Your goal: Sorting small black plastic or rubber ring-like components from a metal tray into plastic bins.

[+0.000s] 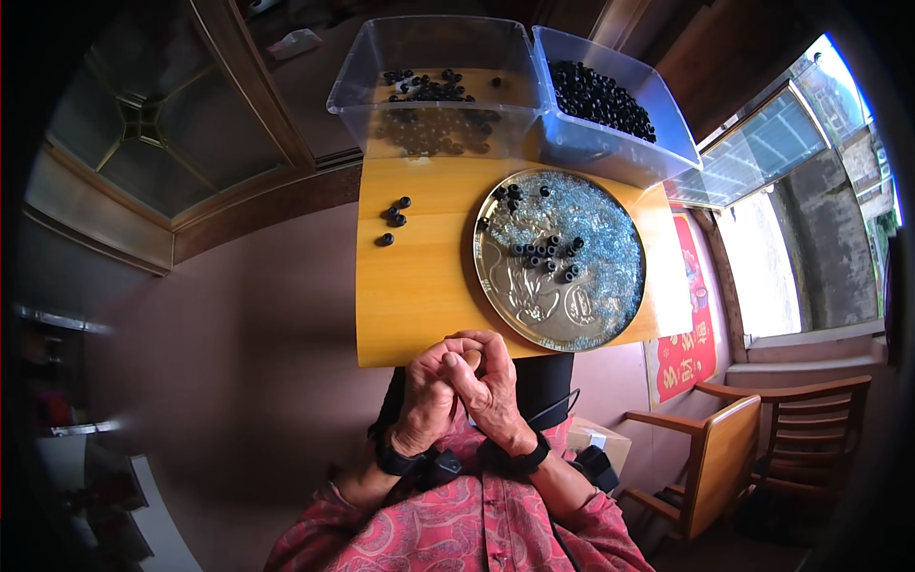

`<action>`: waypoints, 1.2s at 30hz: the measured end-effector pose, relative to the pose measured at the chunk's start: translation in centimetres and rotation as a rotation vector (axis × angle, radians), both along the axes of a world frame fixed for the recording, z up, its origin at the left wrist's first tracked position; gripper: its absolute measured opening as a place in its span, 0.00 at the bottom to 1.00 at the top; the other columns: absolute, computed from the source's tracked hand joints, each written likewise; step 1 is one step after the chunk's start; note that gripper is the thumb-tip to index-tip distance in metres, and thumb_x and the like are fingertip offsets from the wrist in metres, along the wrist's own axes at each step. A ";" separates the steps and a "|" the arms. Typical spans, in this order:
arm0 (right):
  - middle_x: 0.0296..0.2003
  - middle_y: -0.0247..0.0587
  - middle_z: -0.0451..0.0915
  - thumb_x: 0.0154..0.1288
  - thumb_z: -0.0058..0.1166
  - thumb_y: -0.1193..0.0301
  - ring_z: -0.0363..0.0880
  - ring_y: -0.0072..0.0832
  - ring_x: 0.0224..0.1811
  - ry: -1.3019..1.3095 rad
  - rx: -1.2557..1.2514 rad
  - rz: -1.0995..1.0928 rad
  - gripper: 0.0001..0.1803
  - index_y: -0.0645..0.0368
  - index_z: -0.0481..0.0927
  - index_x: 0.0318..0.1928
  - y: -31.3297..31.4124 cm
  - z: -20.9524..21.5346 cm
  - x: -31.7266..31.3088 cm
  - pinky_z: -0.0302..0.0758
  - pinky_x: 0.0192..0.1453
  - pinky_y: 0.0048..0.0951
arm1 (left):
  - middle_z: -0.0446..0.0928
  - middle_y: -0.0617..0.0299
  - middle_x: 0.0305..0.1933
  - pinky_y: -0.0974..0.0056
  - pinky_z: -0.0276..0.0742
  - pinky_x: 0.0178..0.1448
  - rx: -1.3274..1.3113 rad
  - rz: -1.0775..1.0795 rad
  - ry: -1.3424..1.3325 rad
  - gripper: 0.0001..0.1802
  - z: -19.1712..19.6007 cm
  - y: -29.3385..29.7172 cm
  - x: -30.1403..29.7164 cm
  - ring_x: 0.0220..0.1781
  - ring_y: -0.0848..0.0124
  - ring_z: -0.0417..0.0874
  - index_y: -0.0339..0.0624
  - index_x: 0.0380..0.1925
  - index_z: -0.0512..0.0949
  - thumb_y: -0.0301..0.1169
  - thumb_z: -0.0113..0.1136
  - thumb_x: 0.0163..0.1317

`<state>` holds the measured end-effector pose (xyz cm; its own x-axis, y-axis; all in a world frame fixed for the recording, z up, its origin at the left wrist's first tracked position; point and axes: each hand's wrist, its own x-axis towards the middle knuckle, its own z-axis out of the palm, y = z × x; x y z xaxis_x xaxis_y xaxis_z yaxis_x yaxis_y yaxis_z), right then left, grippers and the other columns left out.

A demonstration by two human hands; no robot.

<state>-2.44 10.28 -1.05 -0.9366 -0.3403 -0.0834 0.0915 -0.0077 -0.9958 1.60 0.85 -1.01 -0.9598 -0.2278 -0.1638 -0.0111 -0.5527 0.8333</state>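
Hands pressed together at desk edge, working something small.
Left hand (pixel 426 396) and right hand (pixel 491 386) curled shut, contents hidden; beads (pixel 545 253) lie on tray (pixel 610 305), more in bins (pixel 429 57).

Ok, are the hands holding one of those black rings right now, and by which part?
Cannot be told. The left hand and right hand are pressed together, fingertips meeting at the wooden board's near edge; anything pinched between them is hidden.

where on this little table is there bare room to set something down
The near left part of the wooden table is bare, between the few loose black rings, the round metal tray and the clasped hands. The far edge is crowded by two clear bins, the right side by the tray.
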 end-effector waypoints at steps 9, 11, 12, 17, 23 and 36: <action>0.38 0.45 0.86 0.64 0.66 0.67 0.84 0.25 0.39 0.075 -0.015 -0.022 0.22 0.65 0.73 0.52 -0.3 -1.5 0.1 0.80 0.43 0.27 | 0.63 0.78 0.27 0.75 0.61 0.33 0.076 0.034 -0.007 0.09 -0.7 0.2 0.0 0.28 0.86 0.63 0.34 0.38 0.79 0.25 0.50 0.65; 0.39 0.46 0.85 0.63 0.68 0.66 0.84 0.26 0.40 0.048 -0.033 -0.021 0.24 0.65 0.72 0.52 -0.2 -2.1 0.2 0.80 0.44 0.28 | 0.63 0.78 0.27 0.75 0.62 0.33 0.069 0.050 -0.007 0.09 -0.9 0.2 0.1 0.27 0.85 0.63 0.34 0.38 0.79 0.26 0.51 0.66; 0.39 0.46 0.85 0.63 0.68 0.66 0.84 0.26 0.40 0.048 -0.033 -0.022 0.24 0.65 0.72 0.52 -0.1 -2.2 0.1 0.80 0.44 0.28 | 0.64 0.77 0.27 0.76 0.63 0.33 0.090 0.044 0.009 0.10 -0.9 0.2 0.2 0.28 0.85 0.64 0.34 0.41 0.79 0.30 0.54 0.68; 0.43 0.41 0.82 0.63 0.70 0.65 0.79 0.22 0.42 0.252 0.062 0.115 0.32 0.65 0.68 0.61 0.6 0.3 -0.1 0.77 0.50 0.24 | 0.72 0.69 0.31 0.74 0.71 0.37 0.266 -0.083 0.116 0.18 -1.7 -1.4 0.3 0.31 0.82 0.69 0.33 0.51 0.78 0.37 0.59 0.71; 0.43 0.43 0.78 0.52 0.78 0.62 0.78 0.27 0.42 0.230 0.078 0.063 0.44 0.64 0.66 0.64 1.5 0.7 0.5 0.78 0.48 0.29 | 0.77 0.58 0.44 0.67 0.82 0.47 0.461 -0.160 0.063 0.20 1.0 -1.5 0.4 0.38 0.78 0.73 0.31 0.56 0.76 0.35 0.60 0.71; 0.47 0.39 0.76 0.49 0.79 0.64 0.75 0.23 0.45 0.083 -0.058 0.119 0.45 0.64 0.67 0.64 1.4 0.9 1.1 0.76 0.52 0.27 | 0.79 0.45 0.52 0.61 0.87 0.52 0.519 -0.156 0.126 0.20 0.9 -1.8 0.8 0.41 0.75 0.76 0.29 0.55 0.74 0.33 0.60 0.70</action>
